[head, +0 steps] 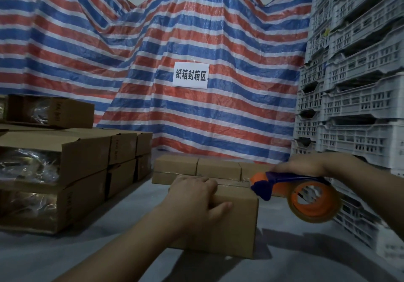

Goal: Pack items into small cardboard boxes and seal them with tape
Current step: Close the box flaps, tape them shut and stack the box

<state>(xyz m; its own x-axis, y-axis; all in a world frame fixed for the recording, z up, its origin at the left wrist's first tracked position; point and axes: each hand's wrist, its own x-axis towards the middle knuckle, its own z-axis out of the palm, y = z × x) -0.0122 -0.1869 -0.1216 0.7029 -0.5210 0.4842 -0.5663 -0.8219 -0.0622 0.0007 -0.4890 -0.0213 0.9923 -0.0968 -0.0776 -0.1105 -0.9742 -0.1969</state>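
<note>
A small closed cardboard box (231, 227) stands on the grey floor in front of me. My left hand (194, 196) lies over its top left corner, fingers curled over the top and thumb down the front face. My right hand (306, 164) grips a purple and orange tape dispenser (275, 183) at the box's top right edge. Its orange roll of clear tape (312, 200) hangs off to the right of the box. A shiny strip of tape runs along the top seam.
A row of closed small boxes (196, 168) lies behind the one I hold. Stacks of open-ended boxes (83, 157) with plastic-wrapped contents stand at left. Grey plastic crates (354, 98) are piled at right. A striped tarp (196, 41) with a paper sign hangs behind.
</note>
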